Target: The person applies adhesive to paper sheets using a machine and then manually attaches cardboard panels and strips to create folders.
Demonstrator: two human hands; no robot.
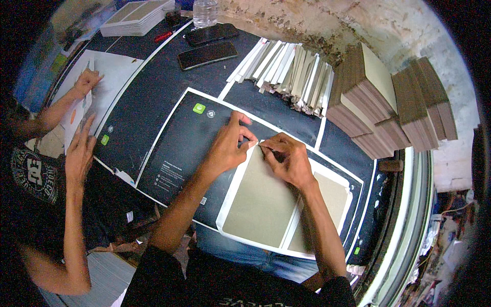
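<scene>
Head view, looking down on a dark printed work sheet spread over the table. On it, straight ahead of the person, lies a white sheet with two grey boards glued side by side: the larger grey board and, to its right, a smaller grey board.

Left hand and right hand meet at the top edge of the white sheet, above the larger board. Both pinch there, fingers closed on the white margin at that corner; judged as a fold-over or strip just being started. The remaining white margins lie flat, apparently not yet turned.

Beyond the white sheet, a fanned row of folded pieces; right of those, stacks of brown-edged boards against the wall. Judged as finished stock and raw stock, which is which unclear.

Far from the white sheet: two phones, a clear bottle, contents not readable. No other containers visible.

Left of the work sheet, another person's hands handle a pale sheet.
</scene>
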